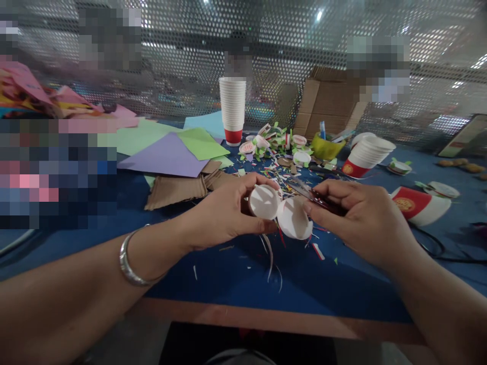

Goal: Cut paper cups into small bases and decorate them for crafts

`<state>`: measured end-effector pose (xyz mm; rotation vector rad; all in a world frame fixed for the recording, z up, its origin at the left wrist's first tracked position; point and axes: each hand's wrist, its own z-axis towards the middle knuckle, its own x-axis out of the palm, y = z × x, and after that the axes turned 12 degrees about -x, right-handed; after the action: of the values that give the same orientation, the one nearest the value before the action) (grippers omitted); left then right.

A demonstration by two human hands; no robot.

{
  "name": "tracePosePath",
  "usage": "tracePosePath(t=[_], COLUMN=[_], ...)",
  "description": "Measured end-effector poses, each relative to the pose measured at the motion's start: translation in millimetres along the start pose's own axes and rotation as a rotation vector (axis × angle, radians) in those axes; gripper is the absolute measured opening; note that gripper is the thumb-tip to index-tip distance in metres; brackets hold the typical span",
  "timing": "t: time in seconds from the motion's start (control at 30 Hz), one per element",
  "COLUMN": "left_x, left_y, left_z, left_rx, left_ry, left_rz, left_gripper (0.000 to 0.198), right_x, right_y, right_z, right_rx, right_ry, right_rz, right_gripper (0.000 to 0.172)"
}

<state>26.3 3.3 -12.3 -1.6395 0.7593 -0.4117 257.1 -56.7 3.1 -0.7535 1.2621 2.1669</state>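
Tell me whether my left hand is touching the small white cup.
Touching. The head view shows the left hand gripping the cup, fingers wrapped around its side.

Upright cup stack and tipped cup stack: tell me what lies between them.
In the head view, cut paper rounds with green scraps and a yellow-green bowl lie between the upright cup stack and the tipped cup stack.

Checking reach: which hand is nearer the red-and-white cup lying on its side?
Right. The right hand, holding scissors, is just left of the tipped cup; the left hand, gripping a cut cup, is farther left.
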Motion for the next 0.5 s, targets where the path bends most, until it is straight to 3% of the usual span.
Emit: tracePosePath(t=[0.2, 0.5], left_x=[1.0, 1.4], left_y=[-3.2, -3.2], left_z=[1.4, 0.3], left_rx=[-0.031, -0.011], left_ry=[-0.028, -0.007], left_rz=[-0.15, -0.194], left_gripper=[0.061, 0.063], right_x=[0.4, 0.4], right_y=[0.2, 2.2], right_z=[2.1, 2.6], right_rx=[-0.024, -0.019], right_ry=[0.026, 0.057], right_rz=[-0.009, 0.039], right_gripper=[0.014, 0.014])
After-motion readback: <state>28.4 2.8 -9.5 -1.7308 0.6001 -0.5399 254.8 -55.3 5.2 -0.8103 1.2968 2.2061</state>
